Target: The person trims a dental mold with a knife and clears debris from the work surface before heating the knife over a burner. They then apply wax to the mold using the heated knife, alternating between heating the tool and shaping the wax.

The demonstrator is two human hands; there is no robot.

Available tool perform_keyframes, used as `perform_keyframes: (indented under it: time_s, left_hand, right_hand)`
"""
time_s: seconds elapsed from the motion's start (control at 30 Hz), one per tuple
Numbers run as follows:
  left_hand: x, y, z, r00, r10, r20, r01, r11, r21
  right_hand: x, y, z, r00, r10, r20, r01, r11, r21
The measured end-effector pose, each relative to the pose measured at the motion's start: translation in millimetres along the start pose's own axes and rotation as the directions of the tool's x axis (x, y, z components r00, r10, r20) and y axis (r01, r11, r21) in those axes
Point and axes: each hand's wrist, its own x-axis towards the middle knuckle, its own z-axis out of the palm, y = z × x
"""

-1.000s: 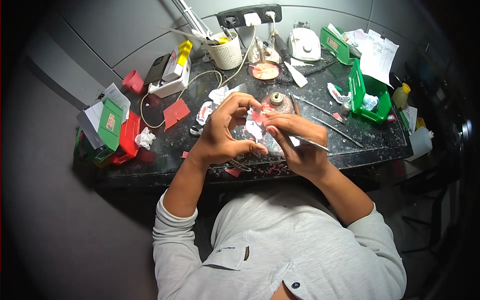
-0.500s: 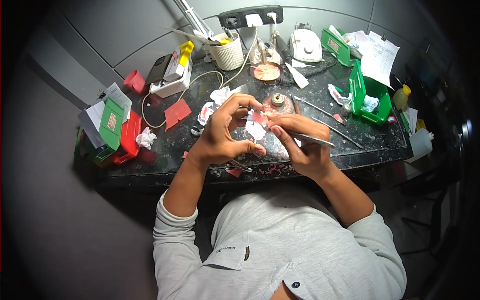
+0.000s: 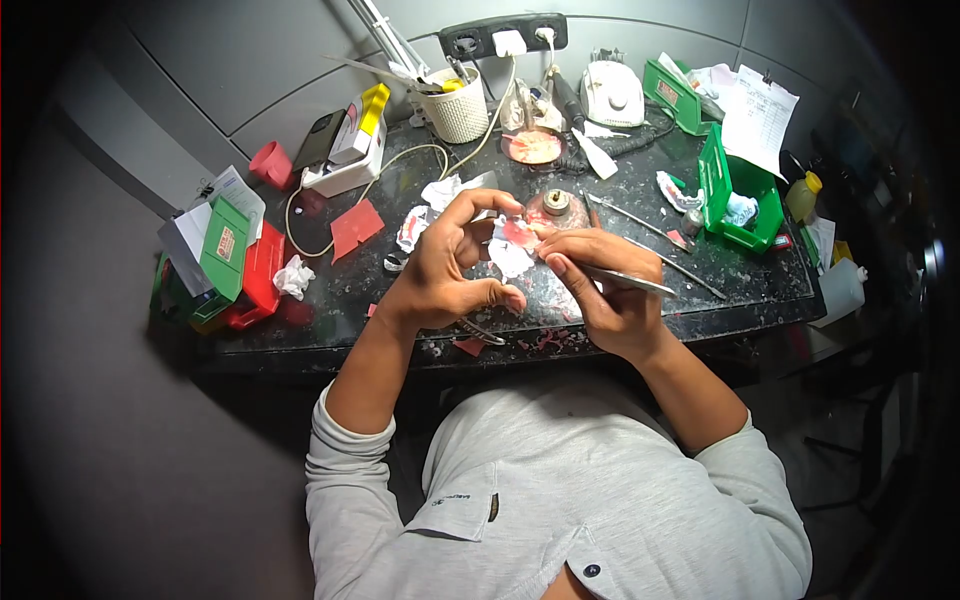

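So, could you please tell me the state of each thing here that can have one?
left hand, fingers closed on the pink and white piece.
right hand, gripping the metal tool, tip at the piece.
green box, open.
white cup, upright, holding tools.
power strip, two plugs in.
burner, lit or not cannot be told.

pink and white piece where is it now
Head view, centre: the piece sits pinched in the left hand, beside the right hand, just in front of the round burner.
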Motion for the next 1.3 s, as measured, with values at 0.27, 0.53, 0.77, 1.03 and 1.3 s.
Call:
perform_keyframes:
  time_s: [0.27,0.53,0.77,1.03,1.3]
  left_hand:
    - [1,-1,1,1.0,-0.017,-0.007,0.017,1.0,-0.018]
    - [2,-7,1,0.995,0.099,0.004,-0.098,0.982,0.163]
    - [1,-7,2,0.995,0.1,0.012,-0.099,0.947,0.304]
    - [3,-10,2,0.989,0.142,-0.03,-0.13,0.959,0.252]
    - [4,-11,4,0.987,0.156,-0.037,-0.142,0.956,0.255]
  right_hand:
    - [-3,4,2,0.998,0.06,-0.009,-0.058,0.986,0.158]
    - [2,-1,4,1.0,0.018,-0.02,-0.017,0.999,0.027]
    - [2,-1,6,1.0,-0.002,-0.003,0.001,1.0,-0.013]
    - [1,1,6,1.0,0.026,-0.01,-0.026,0.999,-0.029]
    - [0,4,5,1.0,-0.003,-0.02,0.003,1.0,0.001]
